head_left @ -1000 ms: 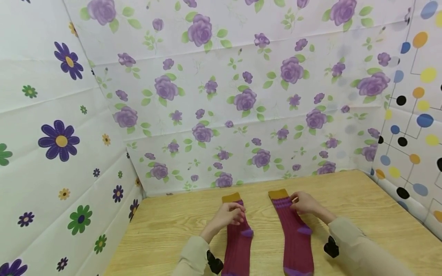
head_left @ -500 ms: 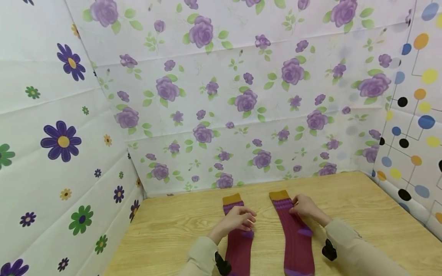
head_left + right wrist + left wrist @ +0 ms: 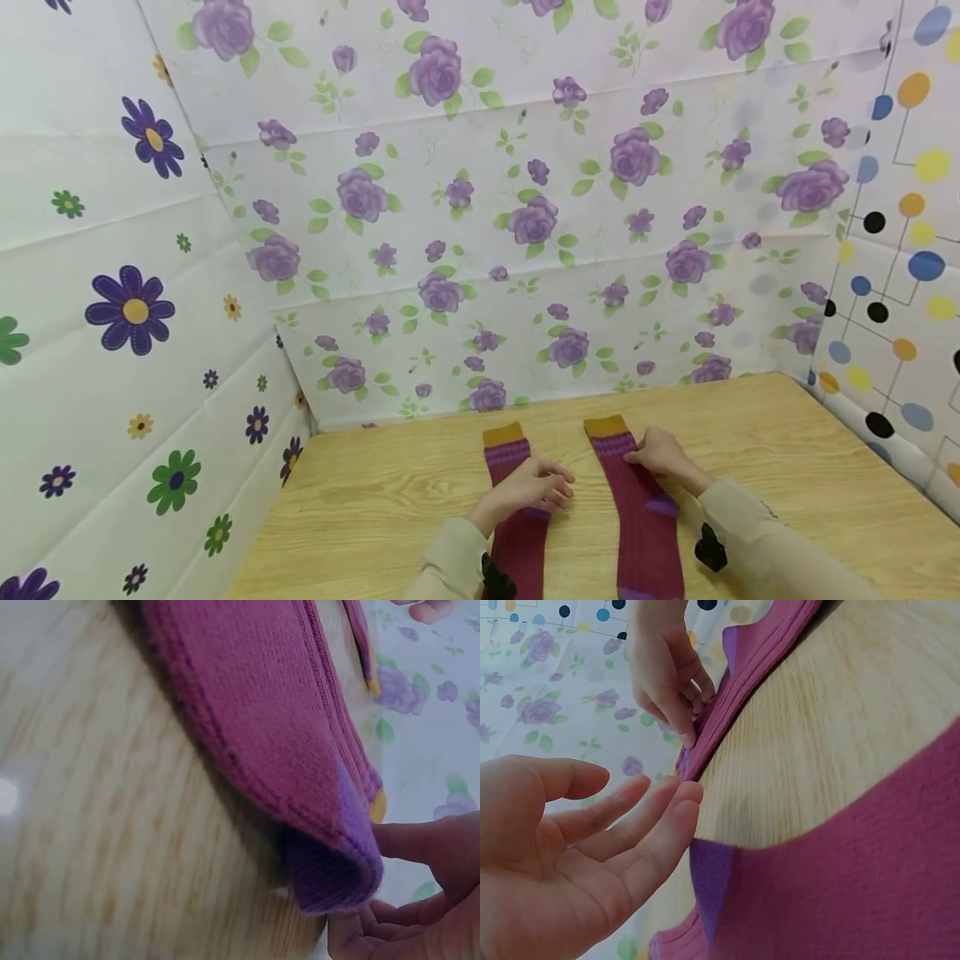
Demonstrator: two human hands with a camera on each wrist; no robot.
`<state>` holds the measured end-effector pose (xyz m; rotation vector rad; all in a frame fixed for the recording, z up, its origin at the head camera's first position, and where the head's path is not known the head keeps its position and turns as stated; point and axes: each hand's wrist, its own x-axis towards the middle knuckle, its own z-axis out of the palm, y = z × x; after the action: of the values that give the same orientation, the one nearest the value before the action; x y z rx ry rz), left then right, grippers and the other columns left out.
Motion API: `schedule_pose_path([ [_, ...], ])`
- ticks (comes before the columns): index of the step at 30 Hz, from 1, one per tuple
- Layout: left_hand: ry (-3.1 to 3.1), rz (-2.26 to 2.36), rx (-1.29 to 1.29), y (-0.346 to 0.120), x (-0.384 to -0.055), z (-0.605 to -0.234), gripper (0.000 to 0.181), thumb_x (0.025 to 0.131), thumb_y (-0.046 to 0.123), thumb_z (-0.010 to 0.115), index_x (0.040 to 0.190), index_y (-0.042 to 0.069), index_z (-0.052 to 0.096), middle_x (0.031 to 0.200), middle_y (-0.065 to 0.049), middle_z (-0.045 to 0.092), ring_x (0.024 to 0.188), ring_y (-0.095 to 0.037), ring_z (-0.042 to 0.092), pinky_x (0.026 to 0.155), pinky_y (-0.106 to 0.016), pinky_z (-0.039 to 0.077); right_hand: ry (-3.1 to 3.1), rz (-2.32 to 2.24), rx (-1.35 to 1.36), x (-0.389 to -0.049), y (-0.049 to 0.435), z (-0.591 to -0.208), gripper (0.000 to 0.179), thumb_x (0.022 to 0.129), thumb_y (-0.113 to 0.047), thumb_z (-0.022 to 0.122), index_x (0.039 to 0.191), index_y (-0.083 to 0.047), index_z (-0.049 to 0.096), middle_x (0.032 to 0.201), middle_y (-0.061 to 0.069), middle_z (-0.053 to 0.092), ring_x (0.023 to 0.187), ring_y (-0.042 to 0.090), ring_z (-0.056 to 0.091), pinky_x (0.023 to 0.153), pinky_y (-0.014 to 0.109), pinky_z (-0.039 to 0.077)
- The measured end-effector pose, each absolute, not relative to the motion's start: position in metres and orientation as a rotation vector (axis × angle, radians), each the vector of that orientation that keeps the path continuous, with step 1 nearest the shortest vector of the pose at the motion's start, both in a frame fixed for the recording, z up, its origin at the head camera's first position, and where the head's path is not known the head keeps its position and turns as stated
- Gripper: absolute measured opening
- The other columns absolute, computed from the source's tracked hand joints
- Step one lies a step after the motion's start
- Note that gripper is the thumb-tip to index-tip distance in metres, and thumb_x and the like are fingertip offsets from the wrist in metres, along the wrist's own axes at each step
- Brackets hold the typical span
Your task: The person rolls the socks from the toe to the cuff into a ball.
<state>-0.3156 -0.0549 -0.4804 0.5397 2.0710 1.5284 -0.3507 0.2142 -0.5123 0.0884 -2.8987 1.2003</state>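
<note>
Two magenta ribbed socks with mustard cuffs and purple heels lie lengthwise side by side, the left sock [image 3: 517, 542] and the right sock [image 3: 647, 533]. My left hand [image 3: 528, 492] is over the left sock near its heel, its fingers loosely bent towards the other sock. Nothing is between those fingers and the thumb in the left wrist view. My right hand [image 3: 660, 457] pinches the outer edge of the right sock below the cuff. In the right wrist view the raised purple heel [image 3: 341, 877] hides its fingertips.
Both socks lie on a light wood-grain table [image 3: 360, 500]. A white sheet with purple roses [image 3: 532, 221] hangs behind it, with a daisy-patterned sheet [image 3: 67, 417] on the left and a dotted one [image 3: 900, 267] on the right. Each wrist carries a black device [image 3: 711, 547].
My left hand has moved right and slightly nearer, from below the left cuff to the heel. My right hand has slid a little down the right sock's edge. Both socks stay in place.
</note>
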Motion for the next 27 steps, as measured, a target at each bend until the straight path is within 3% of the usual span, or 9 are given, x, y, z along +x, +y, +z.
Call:
schedule_pose_path([
  [9, 2.028, 1.557, 0.507, -0.044, -0.315, -0.487, 0.032, 0.1, 0.007, 0.047, 0.126, -0.012, 0.052, 0.112, -0.032, 0.063, 0.104, -0.047, 0.062, 0.086, -0.049, 0.054, -2.836, 1.342, 0.061, -0.352, 0.215, -0.514, 0.046, 0.085, -0.012, 0.069, 0.057, -0.016, 0.033, 0.052, -0.007, 0.024, 0.046, 0.007, 0.025, 0.046, 0.022, 0.026],
  [17, 2.05, 1.505, 0.488, -0.033, -0.313, -0.489, 0.036, 0.1, 0.01, 0.048, 0.13, -0.011, 0.05, 0.111, -0.027, 0.064, 0.104, -0.041, 0.064, 0.087, -0.046, 0.054, -2.788, 1.552, 0.044, -0.355, 0.215, -0.515, 0.02, 0.086, -0.013, 0.069, 0.083, -0.003, 0.052, 0.066, -0.001, 0.041, 0.055, 0.012, 0.036, 0.053, 0.027, 0.033],
  [25, 2.081, 1.51, 0.437, -0.026, -0.31, -0.492, 0.04, 0.1, 0.011, 0.048, 0.133, -0.011, 0.046, 0.11, -0.023, 0.066, 0.102, -0.035, 0.066, 0.086, -0.042, 0.055, -2.74, 1.793, 0.037, -0.363, 0.213, -0.516, 0.014, 0.089, -0.009, 0.063, 0.092, 0.001, 0.053, 0.059, -0.005, 0.038, 0.047, 0.006, 0.028, 0.045, 0.021, 0.029],
  [27, 2.083, 1.532, 0.419, -0.023, -0.31, -0.494, 0.043, 0.099, 0.01, 0.049, 0.135, -0.012, 0.042, 0.109, -0.022, 0.066, 0.1, -0.034, 0.067, 0.085, -0.041, 0.055, -2.722, 1.839, 0.057, -0.363, 0.211, -0.515, 0.012, 0.089, -0.007, 0.061, 0.093, 0.002, 0.054, 0.061, -0.004, 0.043, 0.048, 0.006, 0.033, 0.046, 0.022, 0.031],
])
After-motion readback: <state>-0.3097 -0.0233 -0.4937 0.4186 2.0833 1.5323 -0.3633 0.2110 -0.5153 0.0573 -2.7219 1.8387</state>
